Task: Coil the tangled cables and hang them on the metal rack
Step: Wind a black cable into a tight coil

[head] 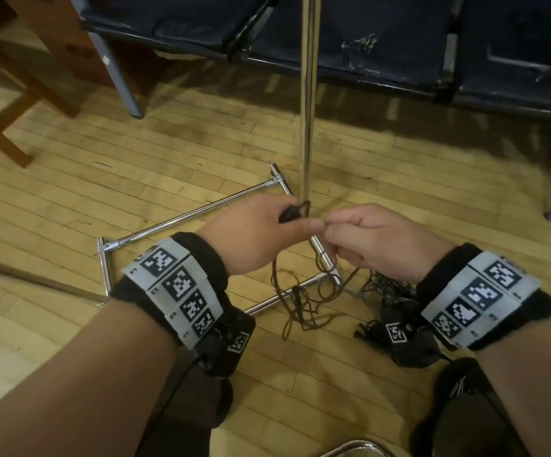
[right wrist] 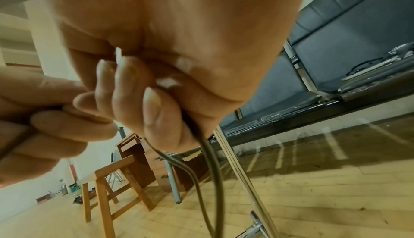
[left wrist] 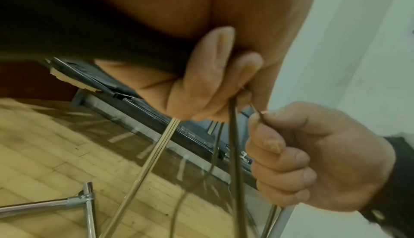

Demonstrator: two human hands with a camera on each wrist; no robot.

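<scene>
Right now both hands meet just in front of the rack (head: 307, 127) upright. The left hand (head: 261, 235) is curled round a small dark bunch of cable (head: 295, 291), and the right hand (head: 373, 239) pinches a strand just beside it, so both grips are clamped on the same cord. From the grips the cable drops almost straight down to a loose tangle on the floor (head: 201, 153), across the rack's base bar. Judging by this, the slack must come upward, and the right hand is the nearer one to feed it.

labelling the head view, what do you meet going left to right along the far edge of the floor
wooden stool → grey bench leg → upright chrome rack pole → dark blue bench seat
</scene>
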